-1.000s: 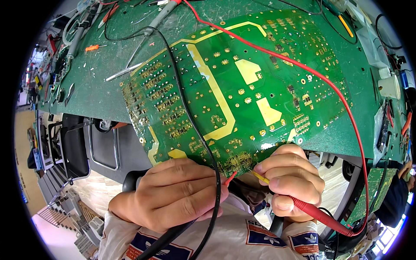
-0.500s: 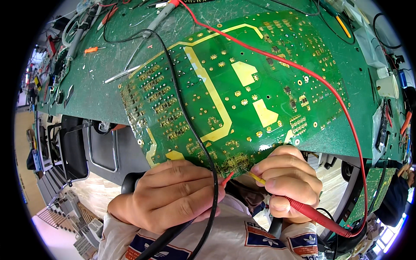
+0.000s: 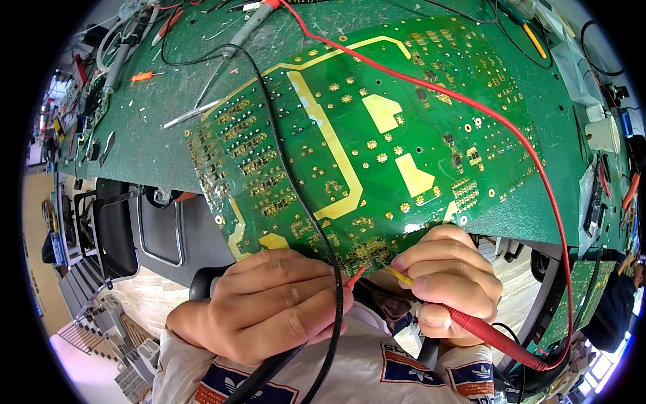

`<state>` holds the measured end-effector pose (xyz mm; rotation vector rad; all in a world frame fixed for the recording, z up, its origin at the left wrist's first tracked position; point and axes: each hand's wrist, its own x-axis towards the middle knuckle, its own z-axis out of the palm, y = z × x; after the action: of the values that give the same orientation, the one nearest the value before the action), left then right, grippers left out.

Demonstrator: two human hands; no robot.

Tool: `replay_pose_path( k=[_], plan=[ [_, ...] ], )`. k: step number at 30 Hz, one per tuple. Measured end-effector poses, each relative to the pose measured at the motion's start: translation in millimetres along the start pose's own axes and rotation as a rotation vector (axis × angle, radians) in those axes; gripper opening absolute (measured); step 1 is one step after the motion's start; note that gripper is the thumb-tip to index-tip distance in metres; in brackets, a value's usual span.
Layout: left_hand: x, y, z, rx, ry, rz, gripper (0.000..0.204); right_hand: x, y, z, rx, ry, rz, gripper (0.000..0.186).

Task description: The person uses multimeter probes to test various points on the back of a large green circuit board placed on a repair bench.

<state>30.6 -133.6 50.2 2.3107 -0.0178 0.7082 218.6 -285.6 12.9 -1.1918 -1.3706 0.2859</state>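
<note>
A large green circuit board (image 3: 350,135) with gold pads lies on the bench, its near edge sticking out over the front. My right hand (image 3: 454,279) is closed round a red test probe (image 3: 481,330), whose yellow tip end points at the dense cluster of small pads on the board's near edge. Closed near the same edge is my left hand (image 3: 272,303), holding a black test probe (image 3: 262,374); its red tip end (image 3: 356,276) reaches the same cluster. Whether either metal point touches a pad is too small to tell. The black lead (image 3: 286,161) and red lead (image 3: 444,91) cross over the board.
A grey-handled soldering iron (image 3: 249,30) lies behind the board on the green bench (image 3: 148,108). An orange screwdriver (image 3: 142,77) and tweezers (image 3: 106,148) are at left. Bagged tools (image 3: 595,202) and another board (image 3: 575,303) are at right. A black chair (image 3: 114,229) stands left.
The board has shifted very slightly to the right, and both hands with their probes have moved a little with it. Both probes stay at the near-edge pads.
</note>
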Motion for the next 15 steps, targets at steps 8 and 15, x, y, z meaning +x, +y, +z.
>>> replay_pose_path(
  k=[8,15],
  plan=[
    [0.0,-0.2,0.4,-0.006,-0.004,-0.006,0.022,-0.5,0.7,-2.6,0.008,-0.014,0.007,0.021],
    [-0.6,0.3,-2.5,-0.088,-0.010,-0.023,0.026,8.1,-3.3,-6.2,0.001,-0.074,0.034,0.018]
  ],
)
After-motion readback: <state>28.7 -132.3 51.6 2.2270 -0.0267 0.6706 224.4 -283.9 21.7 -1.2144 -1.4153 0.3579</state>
